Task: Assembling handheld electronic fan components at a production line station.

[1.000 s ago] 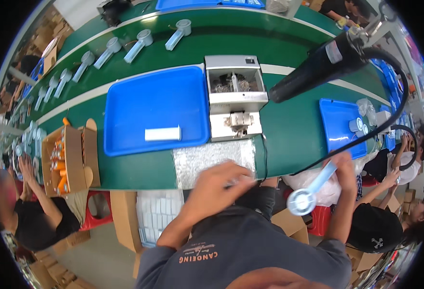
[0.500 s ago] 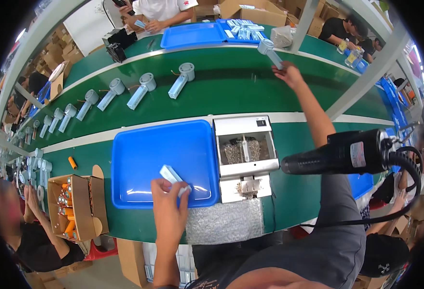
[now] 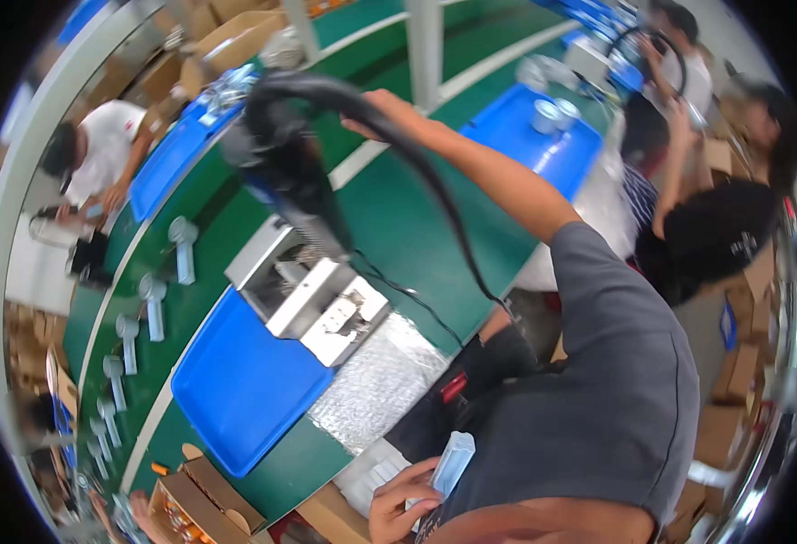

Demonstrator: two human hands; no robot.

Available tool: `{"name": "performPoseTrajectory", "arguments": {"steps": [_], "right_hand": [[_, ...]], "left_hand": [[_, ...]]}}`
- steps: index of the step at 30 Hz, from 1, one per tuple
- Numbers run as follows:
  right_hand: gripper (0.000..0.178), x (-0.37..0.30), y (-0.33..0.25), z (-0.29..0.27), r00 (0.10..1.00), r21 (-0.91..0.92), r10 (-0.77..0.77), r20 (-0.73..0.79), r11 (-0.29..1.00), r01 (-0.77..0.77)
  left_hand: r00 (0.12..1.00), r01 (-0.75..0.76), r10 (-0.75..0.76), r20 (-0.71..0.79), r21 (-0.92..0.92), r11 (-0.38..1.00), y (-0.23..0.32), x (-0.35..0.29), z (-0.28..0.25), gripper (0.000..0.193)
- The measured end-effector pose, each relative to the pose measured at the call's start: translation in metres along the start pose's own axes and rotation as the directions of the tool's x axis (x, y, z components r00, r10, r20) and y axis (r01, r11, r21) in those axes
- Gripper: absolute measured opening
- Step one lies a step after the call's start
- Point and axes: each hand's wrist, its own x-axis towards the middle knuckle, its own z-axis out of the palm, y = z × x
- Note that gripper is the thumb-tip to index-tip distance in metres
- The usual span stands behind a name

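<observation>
At the bottom edge, my left hand is closed on a light-blue plastic handle piece, long and boxy, held close to my body. My right arm reaches far across the bench. My right hand is partly covered by a thick black cable, so its fingers and anything in them are hidden. That cable belongs to a black tool hanging over a silver screw-feeder box. Several light-blue handheld fans lie in a row on the green belt left of the feeder.
An unfilled blue tray lies beside the feeder, with bubble wrap near the bench edge. A carton of orange cylinders stands at lower left. Another blue tray holds white round parts. Co-workers sit at left and right.
The view has swung to the right. My left hand has brought the handle piece from above the blue tray to my body. The fan that was in my right hand is no longer visible there.
</observation>
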Motion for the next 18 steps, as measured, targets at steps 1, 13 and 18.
{"name": "performPoseTrajectory", "arguments": {"steps": [1, 13, 18], "right_hand": [[0.019, -0.031, 0.011, -0.038, 0.99, -0.125, -0.002, -0.143, 0.992, -0.016], [0.068, -0.234, 0.136, -0.209, 0.921, -0.863, 0.369, -0.126, 0.417, -0.285], [0.049, -0.238, 0.013, -0.192, 0.799, -0.081, 0.261, -0.542, 0.93, -0.359]], "left_hand": [[0.991, -0.126, 0.125, -0.037, -0.026, 0.992, -0.013, 0.002, 0.002, 0.028], [0.959, -0.089, 0.065, -0.275, -0.074, 0.993, 0.023, 0.054, 0.021, 0.047], [0.667, -0.433, 0.262, -0.697, -0.077, 0.898, 0.011, 0.103, 0.018, 0.067]]}}
